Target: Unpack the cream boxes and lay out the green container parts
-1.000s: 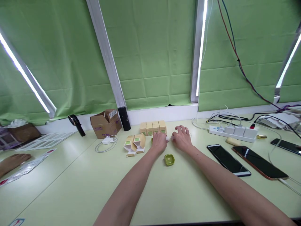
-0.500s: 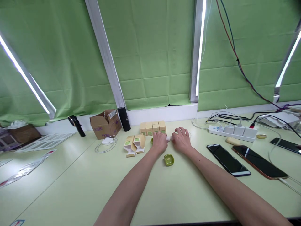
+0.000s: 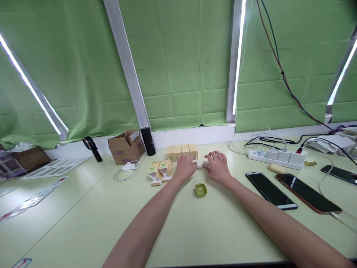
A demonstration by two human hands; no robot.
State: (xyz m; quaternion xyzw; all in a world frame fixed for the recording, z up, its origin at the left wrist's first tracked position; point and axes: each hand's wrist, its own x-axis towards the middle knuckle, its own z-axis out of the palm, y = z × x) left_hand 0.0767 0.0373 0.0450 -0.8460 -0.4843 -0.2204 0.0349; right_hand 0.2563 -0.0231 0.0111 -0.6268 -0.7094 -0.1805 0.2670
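Observation:
My left hand (image 3: 185,167) and my right hand (image 3: 218,166) rest on the pale green table (image 3: 111,219), fingers curled toward each other. Between them lies a small white object (image 3: 201,164) that both sets of fingertips touch; I cannot make out what it is. Just behind my left hand stands a row of small yellow boxes (image 3: 182,152). Two opened yellow boxes (image 3: 160,171) lie to the left. A small green square lid (image 3: 200,190) sits on the table just in front of my hands.
A cardboard box (image 3: 126,146), a black cylinder (image 3: 147,141) and a white charger with cable (image 3: 126,168) stand at the left rear. Two phones (image 3: 290,191), a power strip (image 3: 279,156) and cables lie at the right. Plastic trays (image 3: 52,168) and packets lie far left.
My left hand has slid a little to the left, uncovering more of the white object. Another person's hand at the far left edge is gone.

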